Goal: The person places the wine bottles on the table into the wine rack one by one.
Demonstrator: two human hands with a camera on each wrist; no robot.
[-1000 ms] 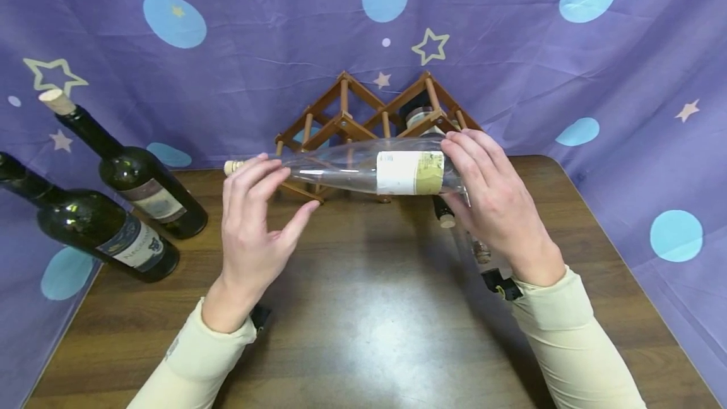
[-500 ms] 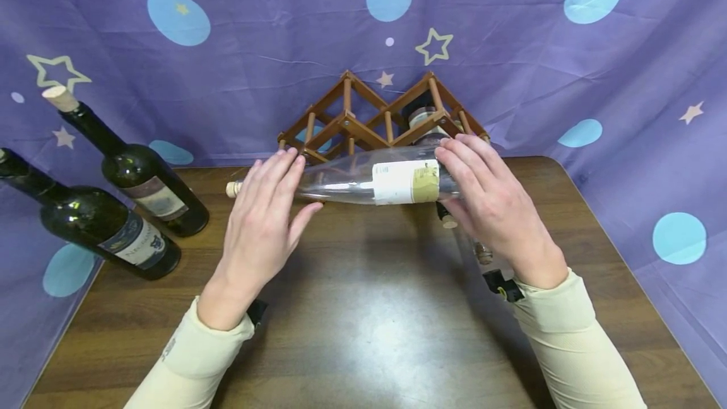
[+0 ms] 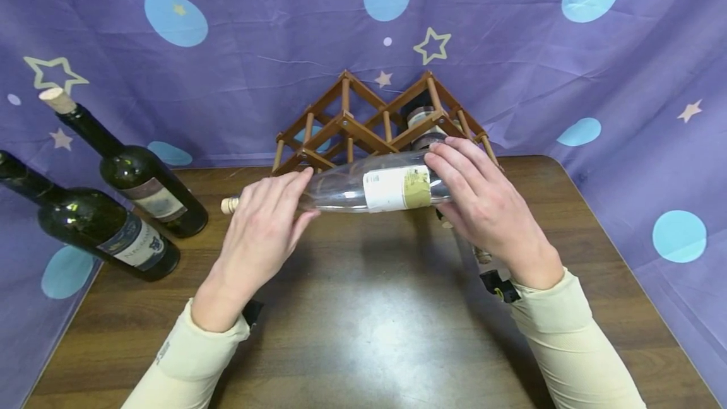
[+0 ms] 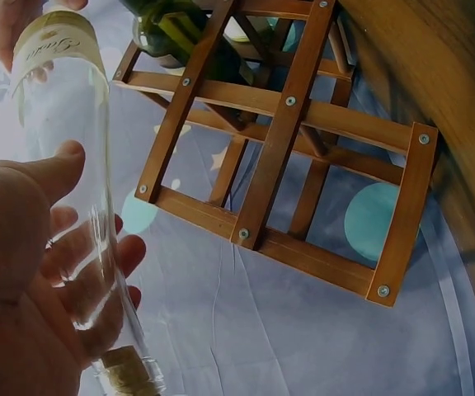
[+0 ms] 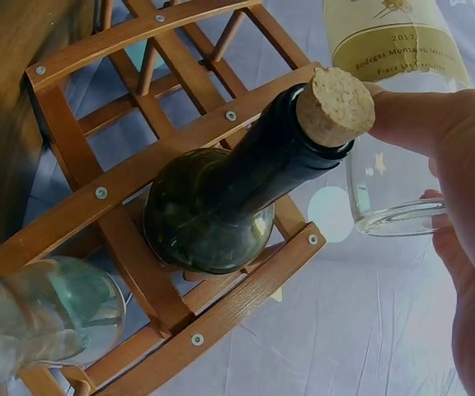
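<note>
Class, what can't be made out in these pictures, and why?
Head view: much of the neck of the clear bottle, hidden by the left hand.
Head view: top of the blue-labelled dark bottle, cut off by the left edge.
Right wrist view: rest of the 2017 label, cut by the top edge.

Between the left hand (image 3: 255,226) and right hand (image 3: 485,207), the clear bottle (image 3: 341,191) is smooth, glossy glass with a matt paper label (image 3: 396,189) and a dull cork (image 3: 229,206). Behind the grip, the rack (image 4: 270,165) is smooth wood with metal screws (image 4: 290,101), before a creased cloth backdrop (image 3: 255,81). Below the grip the wood-grained tabletop (image 3: 369,308) shines; leftward, the dark bottles (image 3: 136,175) are glossy glass.
</note>
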